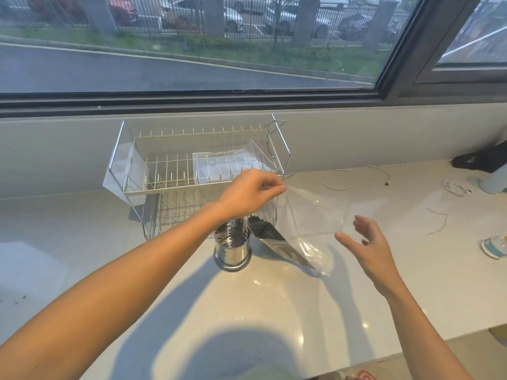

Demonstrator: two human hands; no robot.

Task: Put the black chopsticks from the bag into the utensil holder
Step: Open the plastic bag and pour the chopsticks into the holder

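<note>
My left hand pinches the top edge of a clear plastic bag and holds it up above the counter. Inside the bag's lower part lie the black chopsticks, slanting down to the right, their tips near the counter. A shiny perforated steel utensil holder stands upright just left of the bag, below my left wrist; its inside looks empty. My right hand hovers open by the bag's right edge, fingers spread, not gripping anything.
A two-tier wire dish rack with plastic sheets in it stands behind the holder against the window sill. White cables and a black bag lie at the back right. A small patterned dish sits at the right edge.
</note>
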